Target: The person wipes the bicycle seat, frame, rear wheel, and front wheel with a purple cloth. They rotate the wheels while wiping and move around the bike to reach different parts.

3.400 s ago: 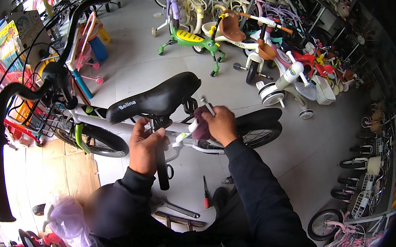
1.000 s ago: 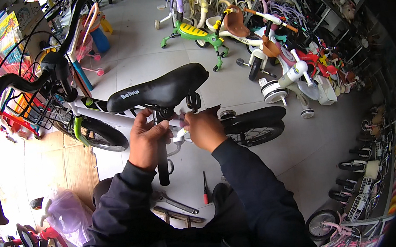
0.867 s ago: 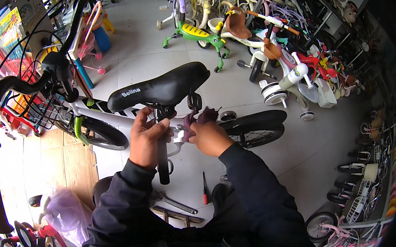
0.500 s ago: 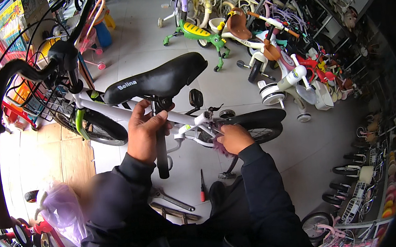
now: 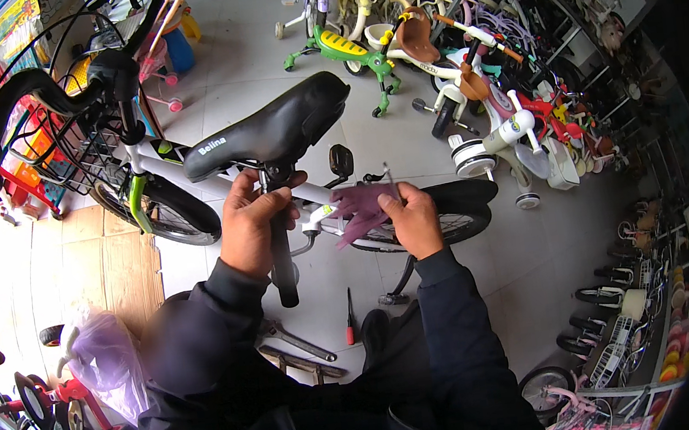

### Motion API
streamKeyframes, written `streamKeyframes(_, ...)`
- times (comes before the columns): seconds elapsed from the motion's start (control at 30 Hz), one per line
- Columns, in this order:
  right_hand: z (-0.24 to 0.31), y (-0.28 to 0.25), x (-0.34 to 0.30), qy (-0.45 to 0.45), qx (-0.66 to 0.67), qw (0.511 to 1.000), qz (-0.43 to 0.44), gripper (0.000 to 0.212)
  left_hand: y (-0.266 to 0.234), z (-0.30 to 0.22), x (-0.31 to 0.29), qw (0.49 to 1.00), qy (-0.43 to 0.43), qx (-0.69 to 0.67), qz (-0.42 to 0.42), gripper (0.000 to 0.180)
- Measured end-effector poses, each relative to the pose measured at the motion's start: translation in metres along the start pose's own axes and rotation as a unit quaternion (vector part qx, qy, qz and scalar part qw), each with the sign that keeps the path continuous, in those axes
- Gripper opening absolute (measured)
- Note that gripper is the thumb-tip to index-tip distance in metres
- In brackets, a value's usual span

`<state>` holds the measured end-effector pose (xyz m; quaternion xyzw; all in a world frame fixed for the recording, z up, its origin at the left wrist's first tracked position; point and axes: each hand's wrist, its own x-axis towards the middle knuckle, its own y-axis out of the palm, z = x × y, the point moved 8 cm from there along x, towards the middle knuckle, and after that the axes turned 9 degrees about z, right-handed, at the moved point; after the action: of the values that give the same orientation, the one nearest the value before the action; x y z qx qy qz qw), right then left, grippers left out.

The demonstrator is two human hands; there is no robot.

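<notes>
1 bike (image 5: 321, 194), wht frame (image 5: 310, 192), blk rear wheel (image 5: 462, 204). 1 blk saddle (image 5: 275, 129) w/ post (image 5: 283, 269), beside the frame: our L hand (image 5: 250, 226) wraps post nr its top, lower end free. 1 purple cloth (image 5: 360, 205), nr rear wheel, pinched in our R hand (image 5: 415, 222) w/ slim metal tool (image 5: 391, 179) (type unclear to us). On flr (image 5: 498, 291): 1 wrench (image 5: 304, 343), 1 red-hdl screwdriver (image 5: 350, 325).

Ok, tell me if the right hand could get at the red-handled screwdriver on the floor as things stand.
Probably not straight away: the right hand holds a purple cloth and what looks like a slim metal tool. The screwdriver itself lies uncovered on the floor, right of the wrench.
</notes>
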<state>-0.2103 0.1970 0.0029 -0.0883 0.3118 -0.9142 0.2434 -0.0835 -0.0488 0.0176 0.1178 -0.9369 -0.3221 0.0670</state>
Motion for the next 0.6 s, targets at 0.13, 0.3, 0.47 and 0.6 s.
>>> streamKeyframes(0.13, -0.012, -0.029, 0.001, -0.025, 0.087, 0.984, -0.152, 0.025, -0.001, 0.003, -0.002, 1.000, -0.014, 0.018, 0.005, 0.041)
streamKeyframes(0.3, -0.017, -0.078, -0.009, -0.105, 0.198, 0.922, -0.315, 0.032, 0.000, 0.010, -0.001, 0.999, -0.034, 0.029, 0.012, 0.047)
streamKeyframes(0.47, -0.032, -0.100, -0.019, -0.028, 0.204, 0.917, -0.342, 0.032, 0.017, 0.016, 0.019, 0.998, 0.000, 0.041, 0.056, 0.053)
streamKeyframes(0.6, -0.033, -0.095, -0.019, -0.025, 0.201, 0.935, -0.292, 0.021, 0.040, 0.026, 0.061, 0.995, 0.025, 0.061, 0.081, 0.048)
